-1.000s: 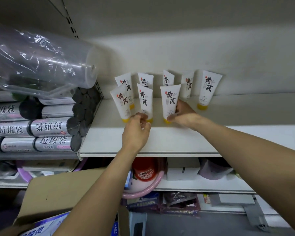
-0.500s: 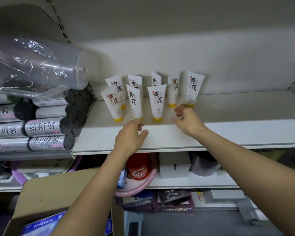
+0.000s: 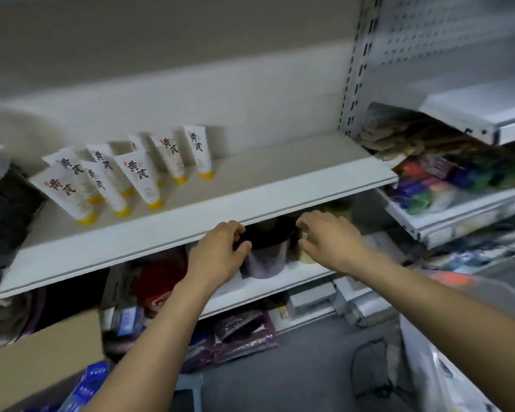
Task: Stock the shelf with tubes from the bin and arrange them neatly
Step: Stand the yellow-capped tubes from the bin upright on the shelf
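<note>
The white yellow-capped tubes (image 3: 137, 173) are stood cap-down in two rough rows on the left part of the shelf (image 3: 265, 179), their long axes upright, though they read as slanted in the tilted, blurred head view. Both hands are held just in front of the shelf's front lip, about midway along it. The left hand (image 3: 217, 251) and the right hand (image 3: 330, 242) are each empty, with fingers loosely curled around nothing. Whether the left fingertips touch the lip cannot be told. The stocked tubes therefore lie up and to the left of the hands, with the left hand nearer to them. A translucent bin (image 3: 428, 367) is seen well below the shelf's right end, under the right forearm; its contents cannot be made out. If more tubes are to be fetched, the bin is judged to be reached most easily by the right hand, downward and back from the shelf. A long bare stretch of shelf is left open from the last tube to the slotted upright (image 3: 351, 84) at the shelf's right end, so room for further rows is available. A cardboard box (image 3: 42, 352) sits below the shelf's left end.
</note>
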